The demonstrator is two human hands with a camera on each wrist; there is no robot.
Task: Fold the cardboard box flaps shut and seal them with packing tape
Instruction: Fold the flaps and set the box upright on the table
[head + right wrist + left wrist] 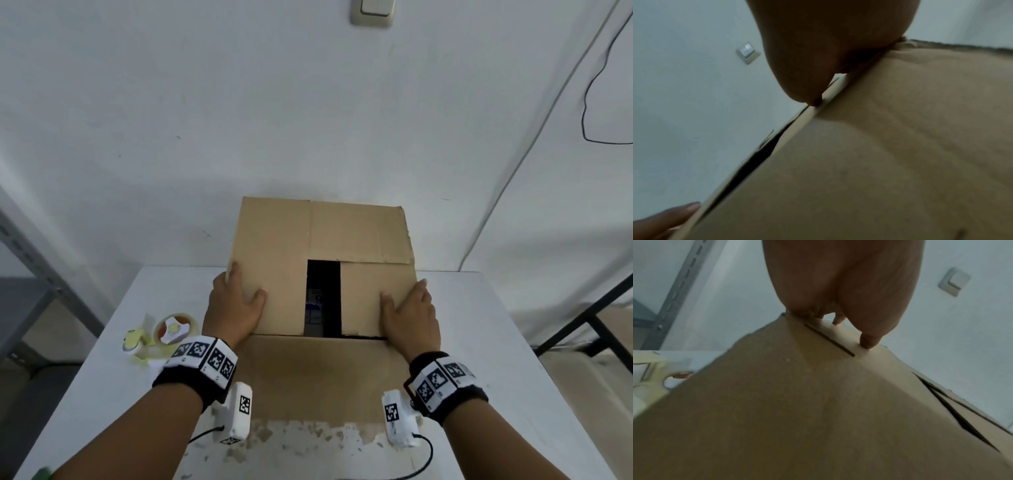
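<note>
Cardboard box stood on the white tabletop, its far side close to the wall. Left flap and right flap were folded down over the top, with a dark gap open between them through which some printed packaging showed inside. A far flap lay across the back part of the top. The near flap hung down toward the person, its lower part scuffed and peeling.

The left hand lay flat on the left flap at the box's left edge, fingers straight and spread, the thumb pointing inward; in the left wrist view the thumb tip touched the cardboard. The right hand lay the same way on the right flap at the right edge, fingers extended and pressing, gripping nothing. Both wrists wore black bands with square coded markers, and a white camera unit with a cable hung under each.

A tape dispenser carrying a roll of clear packing tape rested on the tabletop just left of the box, near the left wrist. A light switch sat on the wall above, and a black cable looped down at the right.
</note>
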